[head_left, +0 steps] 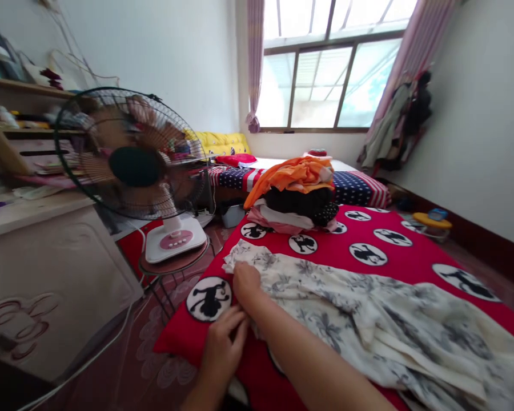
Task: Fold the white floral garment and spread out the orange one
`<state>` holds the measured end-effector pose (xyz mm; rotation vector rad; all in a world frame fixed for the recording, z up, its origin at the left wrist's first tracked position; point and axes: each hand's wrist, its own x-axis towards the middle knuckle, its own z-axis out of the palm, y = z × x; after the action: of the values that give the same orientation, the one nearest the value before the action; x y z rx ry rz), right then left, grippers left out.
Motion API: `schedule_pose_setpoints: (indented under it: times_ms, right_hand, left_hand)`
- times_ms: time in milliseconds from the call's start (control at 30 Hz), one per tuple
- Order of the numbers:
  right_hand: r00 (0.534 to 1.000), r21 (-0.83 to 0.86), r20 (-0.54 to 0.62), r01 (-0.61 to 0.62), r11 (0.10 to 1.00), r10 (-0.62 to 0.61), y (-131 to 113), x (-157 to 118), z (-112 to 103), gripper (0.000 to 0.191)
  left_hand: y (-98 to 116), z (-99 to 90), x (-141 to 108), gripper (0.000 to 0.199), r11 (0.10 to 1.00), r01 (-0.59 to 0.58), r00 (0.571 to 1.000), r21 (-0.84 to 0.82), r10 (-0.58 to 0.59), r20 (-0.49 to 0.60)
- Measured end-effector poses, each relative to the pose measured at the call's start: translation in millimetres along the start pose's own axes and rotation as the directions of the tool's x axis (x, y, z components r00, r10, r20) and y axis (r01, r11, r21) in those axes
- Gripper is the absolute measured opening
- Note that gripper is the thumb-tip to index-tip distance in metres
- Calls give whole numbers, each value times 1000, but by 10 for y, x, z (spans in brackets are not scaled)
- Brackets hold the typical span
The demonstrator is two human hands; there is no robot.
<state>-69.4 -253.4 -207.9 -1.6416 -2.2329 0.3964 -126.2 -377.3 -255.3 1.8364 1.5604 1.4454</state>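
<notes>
A white garment with a grey floral print [325,308] lies spread over a red cover with round black-and-white figures [368,254]. My right hand [246,282] is closed on the garment's left end, near its ruffled edge. Just below it, my left hand [226,337] has its fingers bent together at the garment's lower left edge, close to the right wrist. What the left fingertips hold is too small to make out. Beyond the garment stands a pile of clothes [297,194], orange on top, with black, white and pink pieces beneath.
A fan [135,165] stands on a round stool at the left, beside a light cabinet [55,291]. Behind the pile is a bed with a star-patterned cover [355,187]. Clothes [396,123] hang on the right wall above a small yellow stool [432,221].
</notes>
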Motion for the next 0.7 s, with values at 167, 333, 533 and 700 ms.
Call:
schedule_pose_setpoints:
  times_ms: [167,333,533,700]
  right_hand:
    - [983,456,-96,-96,885,156,247,97,-55,17]
    - [947,859,-106,-66,507,303,372,115,-134,19]
    - [906,996,-57,82,-40,420,543,-32,-438,24]
    - [865,943,-68,218,-251,497,1000,-381,-909,28]
  left_hand:
    - [-237,-114,299,31,740,358,826,-569,-535,-176]
    - [-166,50,691,28,368,424,701,-828,-712,43]
    - [164,562,962,22,225,376,804,-899,-561,196]
    - [746,1097,1027,36,319,242,955,-916,-246,167]
